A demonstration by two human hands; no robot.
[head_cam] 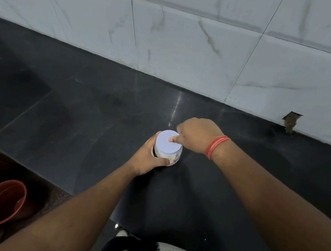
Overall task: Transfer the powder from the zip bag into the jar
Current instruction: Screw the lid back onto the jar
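While the lid sits on it, the jar is the only one of the task's 2 things in view; no zip bag shows.

Jar (167, 155): stands on the dark counter (93, 105), wrapped by the left fingers and thumb, directly under the right thumb.
Lid (168, 142): pale, flat, round, on top of the jar, with the right thumb tip resting on its far-right edge.
Left hand (150, 158): fingers and thumb curled round the jar's side, clamped on it, thumb across the near face.
Right hand (195, 134): fingers curled down over the lid's far rim, thumb on top; it looks like a grip on the lid, though the fingertips are hidden.
Contents: something pale shows through the clear wall below the lid, near the left thumb.
Handling, as a guess: a small, stiff, light plastic jar with a smooth wall that may slip, so hold the body low and firm.
Where to grip: the lid by its rim, the jar by its side.
Risk: tipping it would spill powder.
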